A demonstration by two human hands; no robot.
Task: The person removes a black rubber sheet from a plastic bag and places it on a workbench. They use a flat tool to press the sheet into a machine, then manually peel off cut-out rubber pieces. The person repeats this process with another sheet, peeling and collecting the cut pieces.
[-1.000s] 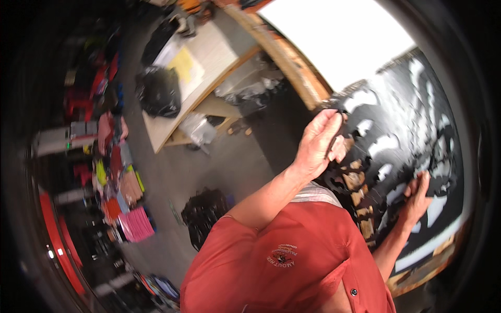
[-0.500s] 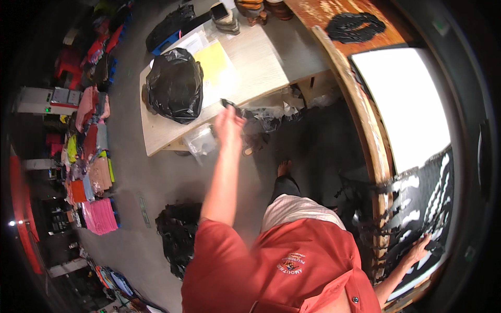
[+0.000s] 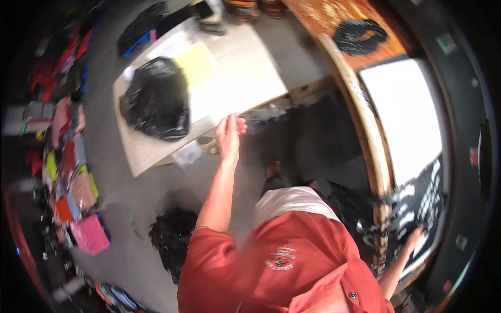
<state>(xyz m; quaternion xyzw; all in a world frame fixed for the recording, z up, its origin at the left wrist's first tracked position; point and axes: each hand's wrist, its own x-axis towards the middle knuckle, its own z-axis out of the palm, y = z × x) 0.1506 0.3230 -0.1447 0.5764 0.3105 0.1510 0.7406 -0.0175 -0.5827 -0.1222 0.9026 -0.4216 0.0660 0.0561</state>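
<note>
My left hand [image 3: 229, 134] is held out in front of me over the near edge of the pale table [image 3: 255, 78]. Its fingers look loosely bent and a little apart, and nothing shows in them. My right hand [image 3: 416, 240] is low on the right, over the black plastic sheeting [image 3: 357, 219] with slits and holes. Motion smears its fingers, so what they hold cannot be made out. This sheeting lies on the lower end of a bright white panel [image 3: 404, 109] and hangs over its wooden edge rail [image 3: 360, 112].
A black plastic bag [image 3: 159, 99] stands on the table beside a yellow sheet [image 3: 198, 68]. A bundled black coil [image 3: 360, 36] lies on the orange-brown board. More black plastic [image 3: 172, 240] lies on the floor to my left. Folded garments [image 3: 88, 235] are stacked at far left.
The small dark thing at my left fingertips no longer shows, and that hand has drawn slightly lower. My right hand has shifted left and up. The whole view has swung.
</note>
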